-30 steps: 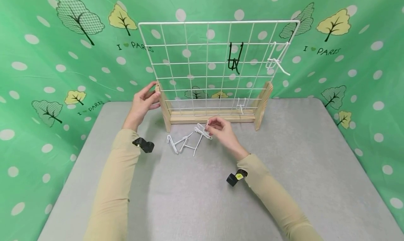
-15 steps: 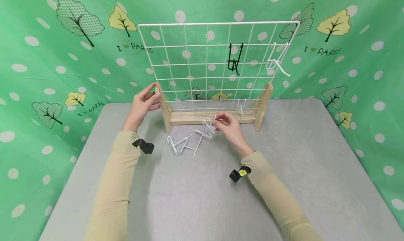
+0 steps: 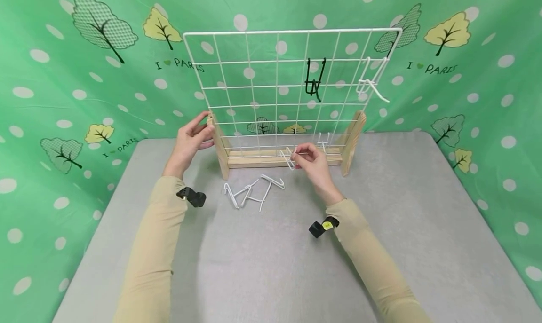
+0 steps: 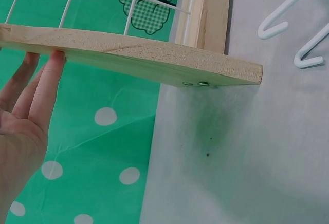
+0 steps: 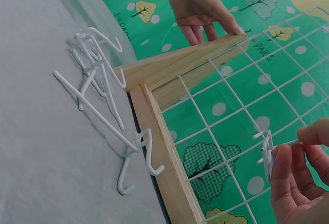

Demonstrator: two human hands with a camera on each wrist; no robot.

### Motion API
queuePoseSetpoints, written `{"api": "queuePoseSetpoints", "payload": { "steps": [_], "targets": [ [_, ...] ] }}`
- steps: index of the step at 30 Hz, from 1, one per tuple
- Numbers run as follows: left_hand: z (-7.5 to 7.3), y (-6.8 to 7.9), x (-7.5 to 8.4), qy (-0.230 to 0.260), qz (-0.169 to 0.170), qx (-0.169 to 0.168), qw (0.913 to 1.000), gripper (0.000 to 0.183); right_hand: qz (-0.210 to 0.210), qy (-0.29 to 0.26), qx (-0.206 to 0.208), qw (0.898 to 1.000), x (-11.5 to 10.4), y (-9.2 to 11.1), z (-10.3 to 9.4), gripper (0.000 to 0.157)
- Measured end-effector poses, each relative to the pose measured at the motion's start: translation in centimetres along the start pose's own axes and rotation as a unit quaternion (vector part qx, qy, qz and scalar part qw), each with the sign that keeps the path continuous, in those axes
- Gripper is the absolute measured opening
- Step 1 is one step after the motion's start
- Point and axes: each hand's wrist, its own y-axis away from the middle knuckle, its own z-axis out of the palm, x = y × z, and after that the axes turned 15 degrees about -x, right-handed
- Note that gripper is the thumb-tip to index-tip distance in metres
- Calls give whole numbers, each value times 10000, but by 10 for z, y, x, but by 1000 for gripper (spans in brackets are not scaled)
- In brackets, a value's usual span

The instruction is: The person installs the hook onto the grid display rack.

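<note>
My right hand pinches a white wire hook between thumb and fingers. In the head view this hook overlaps the wooden base bar of the stand. Two prongs of the hook face the white wire grid in the right wrist view. My left hand touches the upper part of the stand's left wooden side. In the left wrist view its fingers lie nearly straight against the outer face of the wood. More white hooks lie on the table in front of the stand.
A black hook hangs on the upper grid, with a larger white hook to its right. A small white hook hangs low on the grid. The stand's right wooden side is on the grey table. Behind hangs a green patterned cloth.
My right hand has lifted one white hook off the group on the table and carried it right and up toward the grid. My left hand has stayed at the wooden side.
</note>
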Motion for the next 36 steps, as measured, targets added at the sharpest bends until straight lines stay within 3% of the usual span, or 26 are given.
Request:
{"api": "queuePoseSetpoints", "payload": {
  "steps": [16, 36],
  "targets": [
    [1, 2, 3, -30, 43, 5, 10000, 54, -115, 121, 301, 9994, -7, -12, -1, 8],
    [0, 0, -1, -93, -8, 19, 10000, 55, -625, -85, 422, 9971, -15, -29, 5, 10]
  ]
}}
